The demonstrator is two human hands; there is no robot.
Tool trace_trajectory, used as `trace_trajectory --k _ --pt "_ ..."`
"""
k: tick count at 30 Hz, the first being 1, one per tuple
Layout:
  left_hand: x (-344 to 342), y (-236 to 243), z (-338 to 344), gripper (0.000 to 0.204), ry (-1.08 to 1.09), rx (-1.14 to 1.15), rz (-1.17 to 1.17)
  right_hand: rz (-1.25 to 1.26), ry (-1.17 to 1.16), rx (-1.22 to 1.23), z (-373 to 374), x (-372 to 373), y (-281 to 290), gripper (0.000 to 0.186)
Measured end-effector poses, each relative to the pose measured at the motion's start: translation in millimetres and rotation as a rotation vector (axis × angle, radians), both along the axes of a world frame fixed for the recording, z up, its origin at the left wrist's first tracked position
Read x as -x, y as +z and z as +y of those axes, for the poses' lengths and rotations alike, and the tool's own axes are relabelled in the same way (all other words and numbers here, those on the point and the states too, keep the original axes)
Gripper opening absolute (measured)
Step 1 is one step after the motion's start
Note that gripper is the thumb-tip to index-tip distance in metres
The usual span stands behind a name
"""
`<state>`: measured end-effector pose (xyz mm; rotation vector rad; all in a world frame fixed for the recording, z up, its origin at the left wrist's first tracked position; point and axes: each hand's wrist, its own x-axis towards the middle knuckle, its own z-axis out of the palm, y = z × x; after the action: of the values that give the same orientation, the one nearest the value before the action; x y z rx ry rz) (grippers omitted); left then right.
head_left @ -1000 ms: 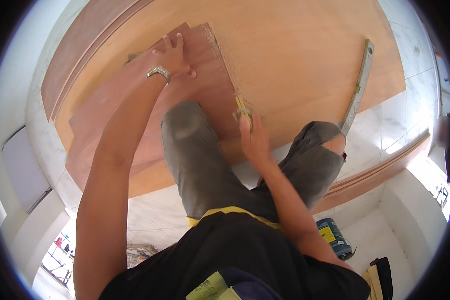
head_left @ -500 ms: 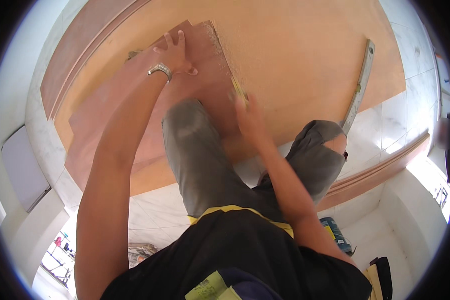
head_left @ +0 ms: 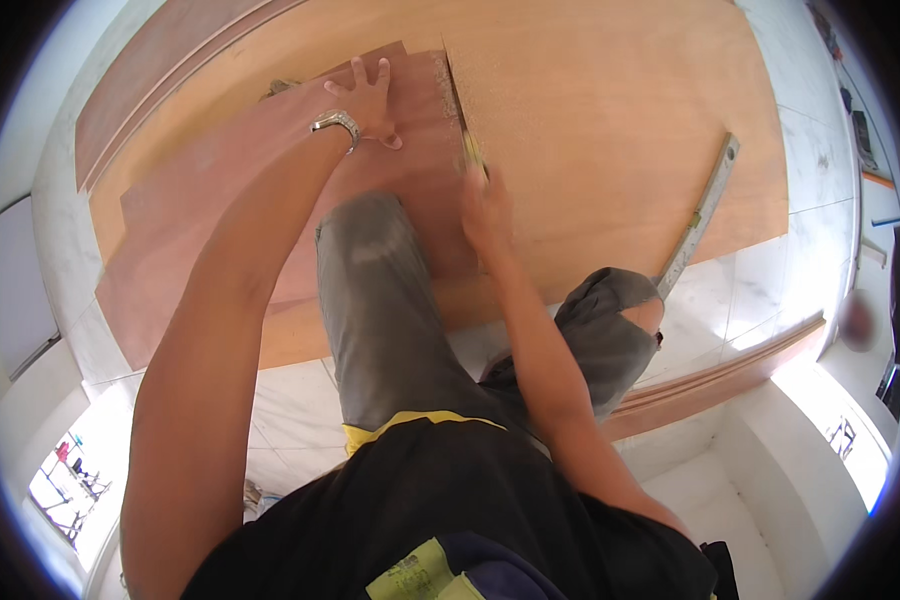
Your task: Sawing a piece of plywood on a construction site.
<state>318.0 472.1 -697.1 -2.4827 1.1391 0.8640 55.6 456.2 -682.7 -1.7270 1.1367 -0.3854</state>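
Note:
My left hand (head_left: 367, 105) lies flat with spread fingers on a reddish-brown plywood sheet (head_left: 260, 215), close to its far edge. A metal watch (head_left: 338, 122) circles that wrist. In my right hand (head_left: 487, 215) is the handle of what looks like a handsaw (head_left: 472, 150), partly blurred. Its thin dark blade runs away from me along the sheet's right edge. Pale sawdust (head_left: 495, 105) is scattered beside that edge. Under the sheet lies a larger light-brown board (head_left: 610, 130).
A spirit level (head_left: 700, 205) rests across the board at the right, its near end by my right knee. My left knee (head_left: 365, 225) is on the reddish sheet. Long brown boards (head_left: 730, 375) lie on the white tiled floor at right. Another reddish sheet (head_left: 160, 90) is at far left.
My right hand and the saw have moved a little farther away along the sheet's edge. My left hand keeps its place on the sheet. The whole view has shifted slightly.

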Motion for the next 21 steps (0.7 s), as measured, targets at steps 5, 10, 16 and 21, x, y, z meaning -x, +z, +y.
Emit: trace_trajectory --k 5,10,16,21 --pt "3.5 9.7 -1.2 0.151 -0.045 0.001 -0.044 -0.012 0.009 0.048 -33.4 -49.5 -32.2 0.048" --pt "1.6 5.2 5.3 0.151 -0.005 0.042 0.003 -0.051 0.027 -0.125 33.4 63.0 -0.6 0.045" --pt "-14.7 -14.3 -3.0 0.138 -0.039 0.063 -0.104 -0.155 0.055 0.055 49.7 80.8 6.4 0.039" --pt "-39.9 -37.4 -58.5 0.094 -0.101 0.422 0.136 -0.155 -0.062 -0.08 60.8 107.7 17.5 0.037"
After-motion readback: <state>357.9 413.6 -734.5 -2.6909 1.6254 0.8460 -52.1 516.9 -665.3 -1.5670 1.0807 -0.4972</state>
